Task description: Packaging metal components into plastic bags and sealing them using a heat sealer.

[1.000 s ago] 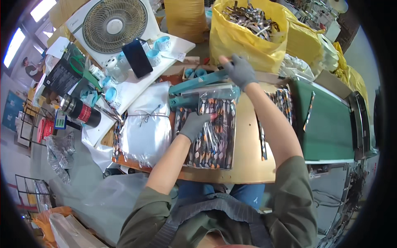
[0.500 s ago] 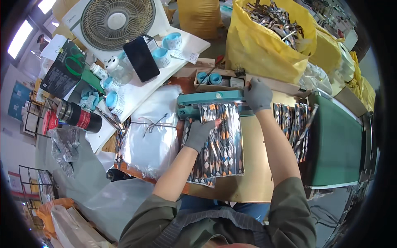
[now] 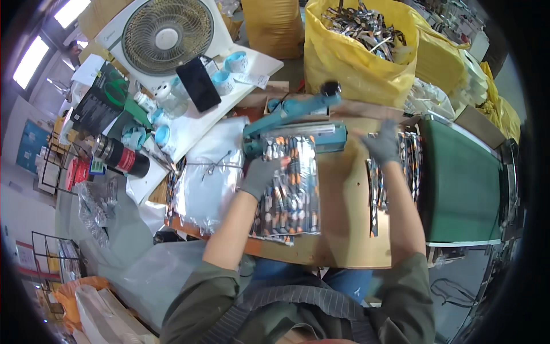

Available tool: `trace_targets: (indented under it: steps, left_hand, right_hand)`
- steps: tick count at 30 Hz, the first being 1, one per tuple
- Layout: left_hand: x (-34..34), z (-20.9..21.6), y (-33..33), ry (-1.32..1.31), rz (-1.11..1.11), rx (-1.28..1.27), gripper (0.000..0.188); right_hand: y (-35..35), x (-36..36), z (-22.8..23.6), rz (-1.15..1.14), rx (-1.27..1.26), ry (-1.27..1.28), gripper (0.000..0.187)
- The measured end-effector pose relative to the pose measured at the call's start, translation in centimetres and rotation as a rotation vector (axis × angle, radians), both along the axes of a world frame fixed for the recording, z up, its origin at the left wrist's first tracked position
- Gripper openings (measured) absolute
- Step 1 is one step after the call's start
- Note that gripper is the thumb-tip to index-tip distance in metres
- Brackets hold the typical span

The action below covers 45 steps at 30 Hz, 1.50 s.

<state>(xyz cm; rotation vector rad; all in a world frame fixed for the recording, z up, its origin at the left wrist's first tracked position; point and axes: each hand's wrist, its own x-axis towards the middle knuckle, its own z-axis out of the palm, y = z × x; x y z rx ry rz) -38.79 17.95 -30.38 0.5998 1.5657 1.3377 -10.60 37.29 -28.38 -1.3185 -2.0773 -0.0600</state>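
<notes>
My left hand (image 3: 260, 176), in a grey glove with bare fingertips, is closed on the left edge of a clear bag of patterned strips (image 3: 295, 198), thumb on top. The strips are black with orange and white shapes. The bag's far end lies at a teal impulse sealer (image 3: 330, 137), whose lever (image 3: 286, 116) stands raised. Under the bag a further patterned bundle (image 3: 278, 239) shows its near edge. My right hand (image 3: 382, 143), gloved alike and blurred, is away from the lever, at more patterned strips (image 3: 411, 152) on the right; its fingers are smeared.
A stack of clear bags (image 3: 209, 178) tied with cord lies left of the sealer. Further left, a white board (image 3: 197, 135) carries a phone (image 3: 198, 84), label rolls and a fan (image 3: 167, 39). A yellow sack (image 3: 358, 74) stands behind; a green conveyor belt (image 3: 461, 183) lies right.
My right hand has let go of the sealer's lever and moved right and nearer to the strips. The lever has swung up. My left hand and the bag have shifted slightly left.
</notes>
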Motion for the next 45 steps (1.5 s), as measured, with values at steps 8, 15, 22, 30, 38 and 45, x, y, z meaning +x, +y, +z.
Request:
trace_targets:
  steps: [8, 15, 22, 30, 38, 45]
  left_hand:
    - [9.9, 4.1, 0.4, 1.12, 0.008, 0.268, 0.074]
    - [17.9, -6.4, 11.1, -0.511, -0.337, 0.041, 0.065]
    - [17.7, 0.4, 4.6, -0.364, -0.271, 0.112, 0.042]
    - [16.0, 9.3, -0.4, 0.173, -0.69, 0.557, 0.103]
    - [14.6, 10.1, -8.2, -0.037, -0.859, 0.385, 0.065]
    - [13.6, 3.1, -17.0, -0.033, -0.511, 0.323, 0.048]
  right_hand:
    - [-1.4, 13.2, -1.7, -0.423, -0.867, 0.008, 0.115]
    - [-4.7, 5.8, -2.7, 0.108, -0.925, 0.329, 0.073]
    - [-12.4, 2.7, -2.4, 0.319, -0.999, 1.373, 0.058]
    - [-15.3, 8.1, 10.3, 0.701, -0.992, 0.865, 0.089]
    - [-25.8, 1.5, 12.3, 0.51, -1.021, 1.215, 0.075]
    - [-24.5, -1.4, 7.6, 0.828, -1.682, 0.864, 0.042]
